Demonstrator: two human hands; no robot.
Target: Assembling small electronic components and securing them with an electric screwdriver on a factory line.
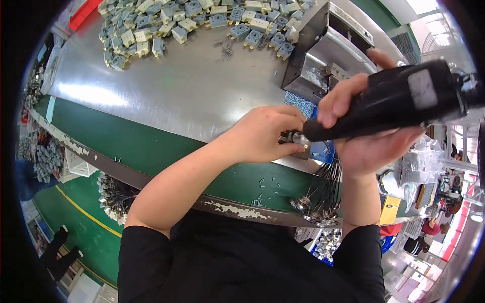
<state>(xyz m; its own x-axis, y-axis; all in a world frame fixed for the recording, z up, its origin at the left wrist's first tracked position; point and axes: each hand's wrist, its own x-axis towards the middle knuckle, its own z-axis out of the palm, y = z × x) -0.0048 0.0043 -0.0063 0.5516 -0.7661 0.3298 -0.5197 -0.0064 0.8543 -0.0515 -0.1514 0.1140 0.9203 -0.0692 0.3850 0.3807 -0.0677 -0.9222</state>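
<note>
My right hand (pixel 359 151) is wrapped round a black electric screwdriver (pixel 399 96), slightly smeared by motion. The tool lies aslant, its narrow nose pointing down-left at my left hand. Between the thumb and fingers of my left hand (pixel 265 130) sits a small dark and metallic part (pixel 288 137), mostly covered by the fingers. The screwdriver's nose meets or nearly meets this part; whether they touch I cannot tell. Just beyond my left fingers lies a heap of small bluish screws (pixel 298 102). Black cables (pixel 331 174) hang beside my right wrist.
Many grey and cream switch-like blocks (pixel 187 22) cover the bench's far side, with loose springs (pixel 225 49) nearby. A metal box fixture (pixel 318 55) stands at the far right. Loose screws (pixel 260 194) lie on the green surface (pixel 126 136) near the worn front edge (pixel 235 209).
</note>
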